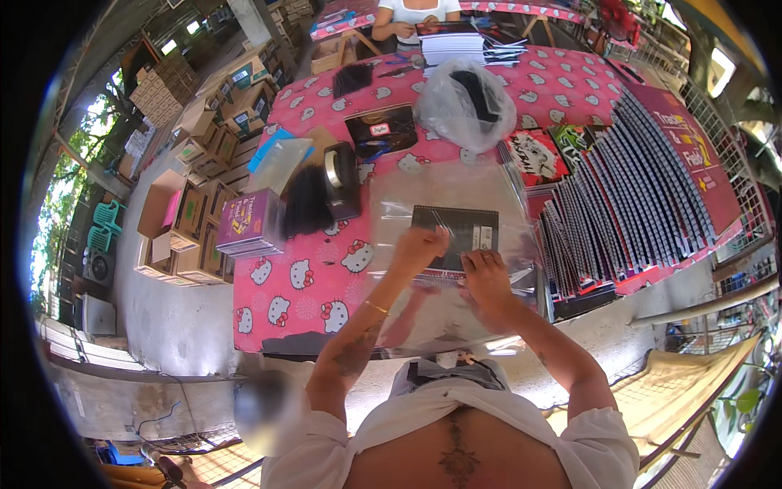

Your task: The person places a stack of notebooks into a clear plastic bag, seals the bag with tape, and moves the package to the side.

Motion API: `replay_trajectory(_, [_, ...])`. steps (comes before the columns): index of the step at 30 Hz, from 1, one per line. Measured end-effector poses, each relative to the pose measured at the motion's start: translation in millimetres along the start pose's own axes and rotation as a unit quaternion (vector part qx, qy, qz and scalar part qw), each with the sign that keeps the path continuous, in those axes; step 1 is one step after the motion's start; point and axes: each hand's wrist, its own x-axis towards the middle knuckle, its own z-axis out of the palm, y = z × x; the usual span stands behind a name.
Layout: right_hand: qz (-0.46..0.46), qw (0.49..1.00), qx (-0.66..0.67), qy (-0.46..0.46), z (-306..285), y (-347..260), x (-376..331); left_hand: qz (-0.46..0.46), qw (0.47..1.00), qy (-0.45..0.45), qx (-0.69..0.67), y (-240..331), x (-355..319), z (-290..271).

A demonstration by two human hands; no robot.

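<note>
A black notebook (pixel 460 220) with a small white label lies flat in front of me, on clear plastic sheeting (pixel 407 183) that covers this part of the table. My left hand (pixel 419 251) is closed in a pinch over the notebook's lower left part. Whatever is between its fingertips is too small to make out. At the notebook's lower right edge rests my right hand (pixel 487 275), fingers stretched onto the cover. Shiny plastic also spreads beneath both forearms, toward the table's near edge.
Rows of spiral-bound notebooks (pixel 627 191) fill the right side. Left stand a purple stack (pixel 251 222), black bristly strands (pixel 308 200) and a black box (pixel 342 181). Beyond are a dark tray (pixel 380 130) and a plastic bag (pixel 466 106). Another person (pixel 415 18) sits across, behind stacked paper (pixel 452 49).
</note>
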Motion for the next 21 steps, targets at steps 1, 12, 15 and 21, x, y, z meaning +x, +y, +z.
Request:
replay_trajectory(1, [-0.006,1.000,-0.006,0.027,9.0,3.4,-0.7,-0.007,0.998,-0.016,0.063,8.0,1.9,12.2])
replay_trajectory(12, [0.035,0.998,0.046,0.004,1.9,13.1,8.7,-0.031,0.929,-0.017,0.369,10.7,-12.3,30.5])
replay_trajectory(15, [0.070,0.991,0.065,-0.093,10.1,23.6,30.4,-0.031,0.927,0.039,0.371,-2.4,-32.2,31.2])
replay_trajectory(21, [0.090,0.990,0.093,-0.054,41.2,108.4,103.3,0.350,0.855,0.093,0.370,-14.5,-64.2,71.2])
